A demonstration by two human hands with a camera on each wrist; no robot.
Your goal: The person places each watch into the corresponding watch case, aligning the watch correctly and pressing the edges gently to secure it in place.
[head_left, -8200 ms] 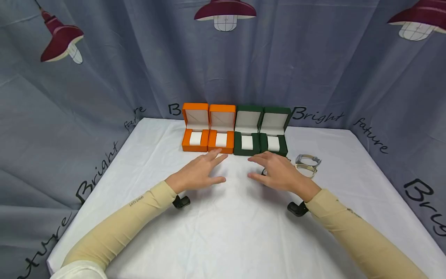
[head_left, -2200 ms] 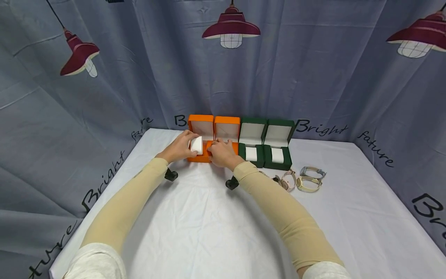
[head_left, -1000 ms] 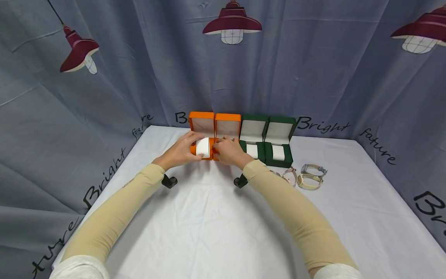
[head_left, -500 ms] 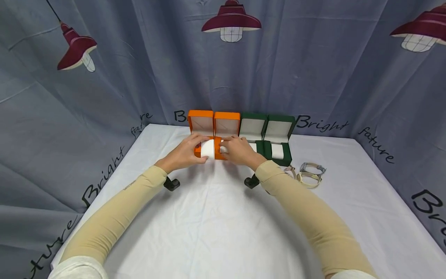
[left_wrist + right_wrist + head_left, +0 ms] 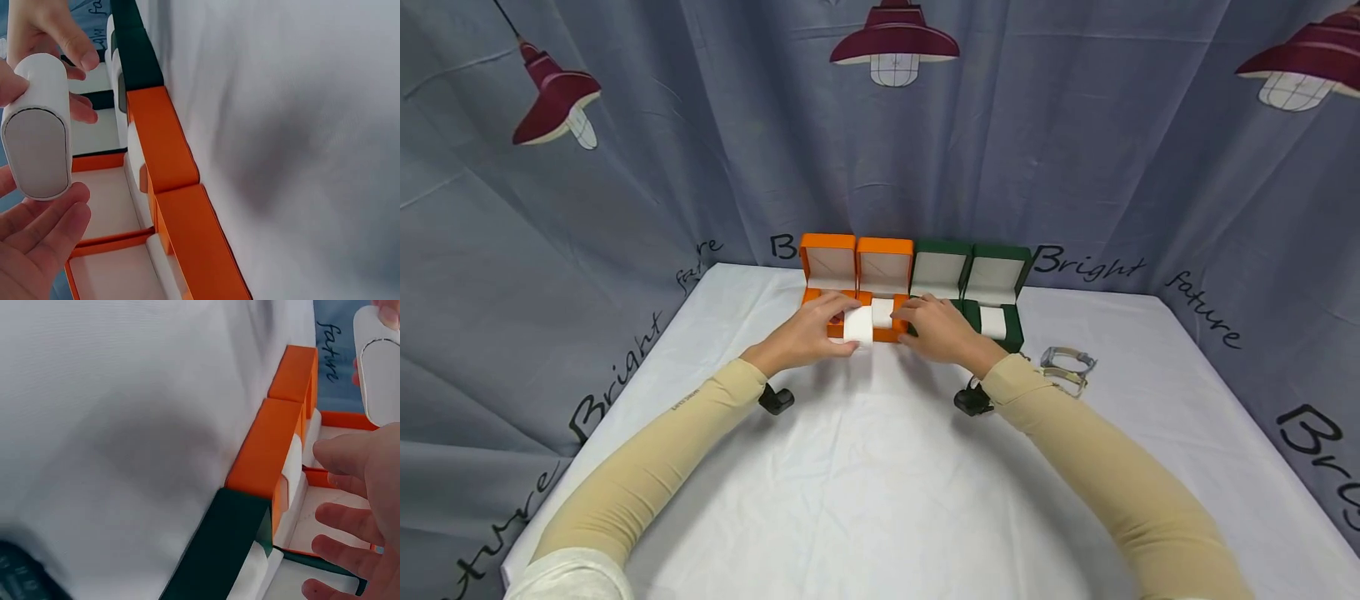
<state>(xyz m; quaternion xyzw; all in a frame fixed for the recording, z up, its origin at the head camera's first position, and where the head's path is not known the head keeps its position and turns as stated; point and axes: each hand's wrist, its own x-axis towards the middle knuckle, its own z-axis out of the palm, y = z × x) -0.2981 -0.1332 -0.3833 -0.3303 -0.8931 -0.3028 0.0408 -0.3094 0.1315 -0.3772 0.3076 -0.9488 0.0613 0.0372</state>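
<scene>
By the left hand (image 5: pixel 805 335), a white cushion (image 5: pixel 858 326) is pinched near the orange boxes (image 5: pixel 886 245); through a slack grip it could be dropped. By the spread, unladen right hand (image 5: pixel 949 333), the left green box (image 5: pixel 942 247) might be nudged.

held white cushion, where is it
Mid-picture in the head view, the white cushion is in the left hand, close to the orange boxes, left of the right hand.
</scene>
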